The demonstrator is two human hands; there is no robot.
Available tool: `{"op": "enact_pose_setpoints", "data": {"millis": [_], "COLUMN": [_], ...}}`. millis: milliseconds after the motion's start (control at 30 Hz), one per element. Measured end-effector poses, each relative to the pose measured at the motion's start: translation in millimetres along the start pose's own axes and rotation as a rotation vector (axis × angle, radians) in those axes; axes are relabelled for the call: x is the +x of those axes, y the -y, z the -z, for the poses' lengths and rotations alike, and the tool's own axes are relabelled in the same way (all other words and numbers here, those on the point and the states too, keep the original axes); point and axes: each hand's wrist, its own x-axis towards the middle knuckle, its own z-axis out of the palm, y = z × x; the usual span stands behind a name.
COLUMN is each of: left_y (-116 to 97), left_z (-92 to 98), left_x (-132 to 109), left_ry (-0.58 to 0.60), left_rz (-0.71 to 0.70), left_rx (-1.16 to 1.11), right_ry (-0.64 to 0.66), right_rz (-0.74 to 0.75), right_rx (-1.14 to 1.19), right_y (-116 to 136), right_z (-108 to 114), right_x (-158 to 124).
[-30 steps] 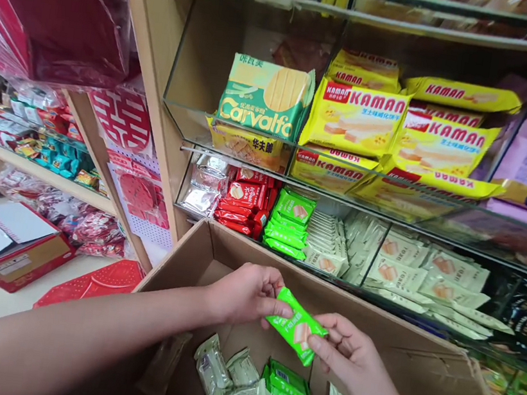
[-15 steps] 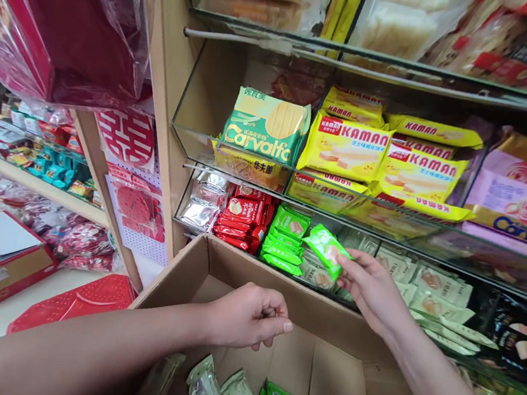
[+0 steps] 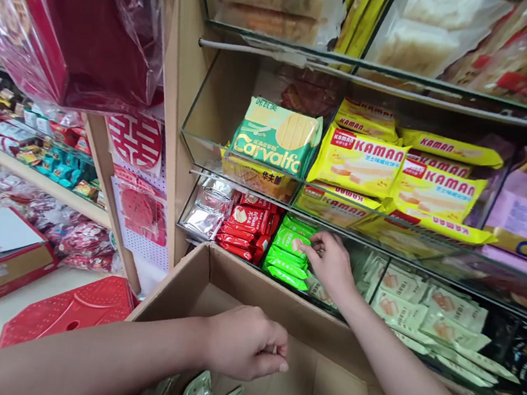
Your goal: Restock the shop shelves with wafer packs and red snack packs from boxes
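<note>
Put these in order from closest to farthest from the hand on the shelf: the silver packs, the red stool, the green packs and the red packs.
1. Green packs: touched by the right hand, just to its left.
2. Red packs: the next stack to the left.
3. Silver packs: at the shelf's left end.
4. Red stool: down on the floor, far left.

Shop: shelves (image 3: 255, 187) of packaged snacks (image 3: 360, 165)

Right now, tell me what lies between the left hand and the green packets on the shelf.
In the head view, the far wall of the cardboard box stands between the left hand and the green packets; the right hand touches that stack.
</note>
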Motion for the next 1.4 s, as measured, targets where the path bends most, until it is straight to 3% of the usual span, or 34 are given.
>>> {"op": "enact_pose_setpoints", "data": {"millis": [200, 300, 367, 433, 500, 600, 700, 767, 933, 1200, 1267, 1400], "left_y": [2.6, 5.6, 9.0, 12.4, 13.5, 10.5, 6.6, 5.8, 7.4, 4.2, 3.2, 3.1], "left_z": [-1.4, -1.0, -1.4, -2.5, -3.8, -6.0, -7.3, -7.0, -4.7, -5.6, -6.2, -8.0], "left_x": [2.5, 2.4, 3.1, 4.6, 6.3, 8.1, 7.4, 5.4, 1.3, -1.9, -2.7, -1.9], "left_ry": [0.113, 0.182, 0.216, 0.237, 0.263, 0.282, 0.298, 0.299, 0.257, 0.283, 0.258, 0.2], "left_rz": [-0.071, -0.061, -0.042, -0.023, -0.024, -0.022, -0.02, -0.027, -0.033, -0.003, -0.001, 0.131], "left_rx": [0.088, 0.117, 0.141, 0.13, 0.105, 0.081, 0.067, 0.056, 0.093, 0.088, 0.049, -0.199], "right_ry": [0.009, -0.07, -0.023, 0.203, 0.529, 0.927, 1.06, 1.053, 0.952, 0.986, 0.963, 0.902], "right_rz": [0.062, 0.101, 0.15, 0.301, 0.314, 0.078, -0.062, -0.105, -0.162, -0.247, -0.24, -0.269], "right_rx": [-0.089, -0.101, -0.046, -0.005, -0.027, -0.106, -0.138, -0.105, -0.039, -0.024, 0.015, 0.203], "right_y": [3.7, 16.9, 26.5, 30.7, 24.8, -1.4, -27.6, -34.3, -24.9, -32.5, -25.0, 8.5], "right_z": [11.2, 37.6, 56.7, 67.6, 64.8, 38.9, 12.4, 6.3, 15.4, 8.6, 13.8, 35.6], "right_x": [-1.9, -29.5, -59.3, -96.1, -138.1, -196.4, -223.9, -221.0, -196.9, -215.9, -205.7, -169.4]}}
